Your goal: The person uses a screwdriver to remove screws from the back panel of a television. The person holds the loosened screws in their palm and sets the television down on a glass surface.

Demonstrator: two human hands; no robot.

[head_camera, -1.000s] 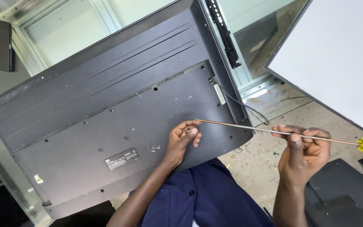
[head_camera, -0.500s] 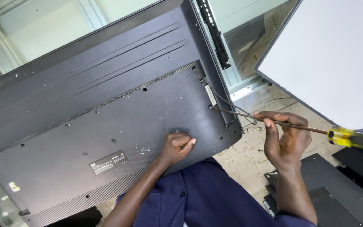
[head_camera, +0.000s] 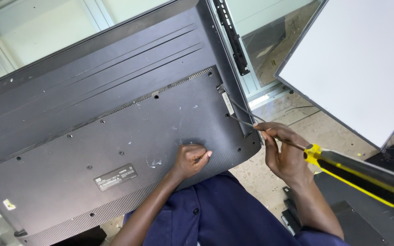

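Yellow-and-black screwdriver (head_camera: 361,175) levelled at a television's back panel (head_camera: 128,150)

Navy sleeves lie nearest; the left hand (head_camera: 191,159) rests curled into a fist on the textured panel, apparently holding nothing; the right hand (head_camera: 284,152) is closed round the long shaft, handle jutting toward the camera, tip at the panel's right edge by a screw hole; gripped so far from the handle, the tip could slip and gouge plastic; beyond, a leaning white screen panel (head_camera: 361,64) looks liable to be knocked.

Speckled floor (head_camera: 270,175), bright window (head_camera: 37,36)
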